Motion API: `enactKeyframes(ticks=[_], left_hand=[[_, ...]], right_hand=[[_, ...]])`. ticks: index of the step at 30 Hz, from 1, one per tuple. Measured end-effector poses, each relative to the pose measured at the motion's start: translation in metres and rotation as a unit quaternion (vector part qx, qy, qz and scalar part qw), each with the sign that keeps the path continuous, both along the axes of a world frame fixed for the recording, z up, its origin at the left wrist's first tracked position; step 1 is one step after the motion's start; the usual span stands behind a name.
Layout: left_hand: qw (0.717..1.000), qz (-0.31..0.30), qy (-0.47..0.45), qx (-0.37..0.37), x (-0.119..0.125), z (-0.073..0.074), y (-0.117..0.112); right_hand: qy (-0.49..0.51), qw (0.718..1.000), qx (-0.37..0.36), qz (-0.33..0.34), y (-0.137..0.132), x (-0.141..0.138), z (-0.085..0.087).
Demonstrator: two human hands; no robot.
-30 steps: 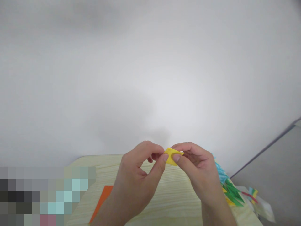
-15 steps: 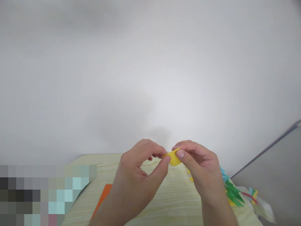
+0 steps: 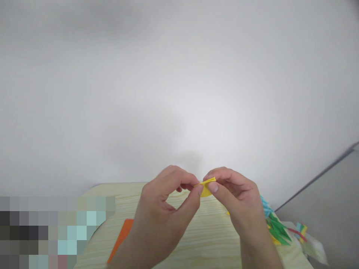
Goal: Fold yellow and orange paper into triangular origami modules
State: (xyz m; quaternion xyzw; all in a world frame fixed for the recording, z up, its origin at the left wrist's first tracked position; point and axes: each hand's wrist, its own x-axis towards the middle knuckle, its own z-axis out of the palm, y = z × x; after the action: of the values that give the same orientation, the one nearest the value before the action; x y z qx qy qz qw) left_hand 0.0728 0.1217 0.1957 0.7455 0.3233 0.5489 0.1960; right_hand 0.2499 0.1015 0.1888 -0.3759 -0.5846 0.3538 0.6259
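A small folded piece of yellow paper [image 3: 206, 188] is held above a pale wooden table [image 3: 196, 239]. My left hand [image 3: 165, 209] pinches its left end between thumb and fingers. My right hand [image 3: 238, 201] pinches its right side, thumb in front and fingers on top. Most of the paper is hidden by my fingertips.
An orange sheet [image 3: 121, 239] lies on the table under my left wrist. A pile of green [image 3: 277, 231] and light blue [image 3: 265, 206] folded paper pieces sits at the table's right edge, with a clear bag [image 3: 311, 244] beyond it. A white wall fills the background.
The yellow paper has been pressed flatter and narrower between my fingers. Both hands stay in nearly the same place.
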Motion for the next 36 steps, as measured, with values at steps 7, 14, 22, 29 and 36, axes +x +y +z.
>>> enactKeyframes(ticks=[7,14,22,29,36], left_hand=[[1.000,-0.025,-0.012,-0.012,0.000,-0.001,0.000],[0.998,-0.043,-0.028,-0.037,-0.001,-0.004,0.001],[0.995,-0.067,-0.040,-0.064,-0.006,-0.005,0.001],[0.992,-0.070,-0.023,-0.104,-0.008,-0.005,0.005],[0.992,-0.088,0.007,-0.095,-0.005,-0.009,0.008]], right_hand=[[0.002,1.000,0.018,0.006,0.000,0.000,0.002],[0.045,0.999,0.005,0.004,0.001,0.000,-0.002],[0.015,1.000,0.007,0.004,-0.001,0.003,0.001],[-0.048,0.999,0.023,-0.009,0.001,0.005,-0.004],[0.015,0.999,-0.030,-0.026,0.000,0.002,0.001]])
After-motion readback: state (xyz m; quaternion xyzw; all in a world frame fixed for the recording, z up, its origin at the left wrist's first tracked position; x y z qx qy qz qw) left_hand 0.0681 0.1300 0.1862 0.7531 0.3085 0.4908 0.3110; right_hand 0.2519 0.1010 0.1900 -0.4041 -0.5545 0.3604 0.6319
